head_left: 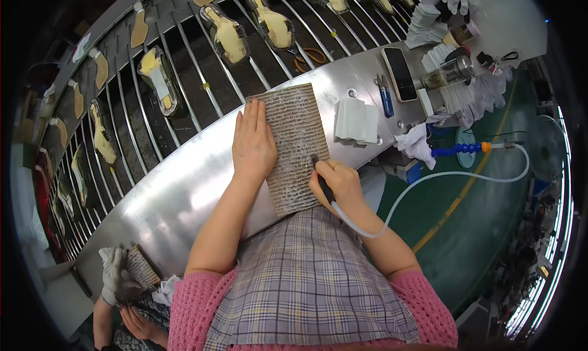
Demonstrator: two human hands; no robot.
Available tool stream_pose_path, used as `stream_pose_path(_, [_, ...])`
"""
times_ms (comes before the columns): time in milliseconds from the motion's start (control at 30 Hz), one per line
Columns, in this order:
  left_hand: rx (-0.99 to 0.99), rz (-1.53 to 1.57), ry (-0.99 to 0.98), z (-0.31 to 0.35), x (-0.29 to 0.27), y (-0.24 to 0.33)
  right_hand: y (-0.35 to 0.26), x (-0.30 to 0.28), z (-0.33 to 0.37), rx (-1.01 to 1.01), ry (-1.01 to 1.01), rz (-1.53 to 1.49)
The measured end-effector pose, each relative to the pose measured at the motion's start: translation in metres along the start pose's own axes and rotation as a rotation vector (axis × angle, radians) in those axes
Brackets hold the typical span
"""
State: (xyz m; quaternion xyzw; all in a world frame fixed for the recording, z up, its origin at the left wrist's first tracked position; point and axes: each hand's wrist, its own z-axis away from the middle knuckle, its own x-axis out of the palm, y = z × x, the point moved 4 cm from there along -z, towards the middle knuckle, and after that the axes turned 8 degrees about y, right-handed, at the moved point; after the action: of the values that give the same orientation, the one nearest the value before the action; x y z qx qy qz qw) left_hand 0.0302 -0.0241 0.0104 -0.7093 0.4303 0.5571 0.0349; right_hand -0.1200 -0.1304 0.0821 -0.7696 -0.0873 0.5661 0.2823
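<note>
A ridged sheet of corrugated cardboard (297,121), streaked with a whitish residue, lies on the metal worktop (184,179) in front of me. My left hand (254,146) rests flat along its left edge, fingers stretched out and holding nothing. My right hand (342,182) grips a black-handled glue brush (324,187), its dark tip at the right part of the cardboard. From the handle a translucent hose (429,177) loops off to the right, up to a blue segmented pipe (456,149) with an orange end.
Beyond the worktop, a conveyor of metal rods (208,94) carries shoe parts with pale soles (229,38). To the right are folded white pads (356,121), blue-handled snips (384,97), a phone (399,74) and a glass jar (449,73). At lower left, another person's gloved hand (114,274) touches cardboard.
</note>
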Motion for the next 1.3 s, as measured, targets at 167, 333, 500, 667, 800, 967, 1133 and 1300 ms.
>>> stream_pose_path(167, [0.083,-0.036,0.053,-0.021,-0.004,-0.018,0.033,-0.018,-0.007,0.697,-0.460,-0.602])
stream_pose_path(333, [0.092,0.005,0.038,-0.022,-0.002,-0.017,0.031,-0.017,0.001,0.435,-0.045,-0.376])
stream_pose_path(500, [0.087,0.021,0.009,-0.022,-0.002,-0.020,0.022,0.005,0.000,-0.099,0.269,-0.206])
stream_pose_path(667, [0.130,0.036,0.016,-0.026,0.000,-0.017,0.042,0.024,-0.081,-0.134,0.376,-0.201])
stream_pose_path(800, [0.108,-0.003,0.013,-0.027,0.001,-0.016,0.027,0.027,-0.072,-0.251,0.390,-0.158])
stream_pose_path(967, [0.078,-0.043,0.033,-0.021,0.005,-0.016,0.015,-0.007,0.000,-0.216,-0.061,-0.371])
stream_pose_path(1133, [0.123,0.045,0.000,-0.025,0.007,-0.013,0.044,-0.007,-0.043,-0.209,-0.043,-0.350])
stream_pose_path(1300, [0.122,0.008,-0.011,-0.027,0.007,-0.014,0.057,0.026,-0.134,-0.299,0.337,-0.075])
